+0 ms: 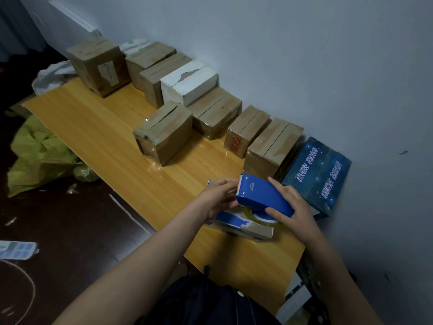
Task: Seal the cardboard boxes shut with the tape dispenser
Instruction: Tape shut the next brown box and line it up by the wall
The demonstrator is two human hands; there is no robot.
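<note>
Pale grey-blue wall (304,55) at the back, and a long yellow wooden counter (93,127) is running along it, carrying a row of brown cardboard boxes (164,134), most of them already showing glossy strips over their seams. A white cardboard box (189,83) is sitting among them, and a dark blue star-printed carton (321,174) is standing against the wall at the near end.

Down at the front, the action is gathering over a small flat box with a blue-and-white top (246,225), lying on the counter close to its near end. The blue plastic tape dispenser (262,195) is hovering just above it, its clear tape roll (260,216) facing down at the lid. The right grip (290,202) is wrapping the rear of the dispenser, thumb on the near side, fingers over the far side. The left grip (218,198) is curling around the toothed front end; whether it is also pinching the loose end of the tape, I cannot tell.

Now the dangers. Those left fingertips are sitting right by the serrated cutter, so a sudden tug could be nicking them. Neither grip is pinning the little box, so it may be sliding on the smooth counter as the tape drags, leaving the strip crooked or missing the seam.
</note>
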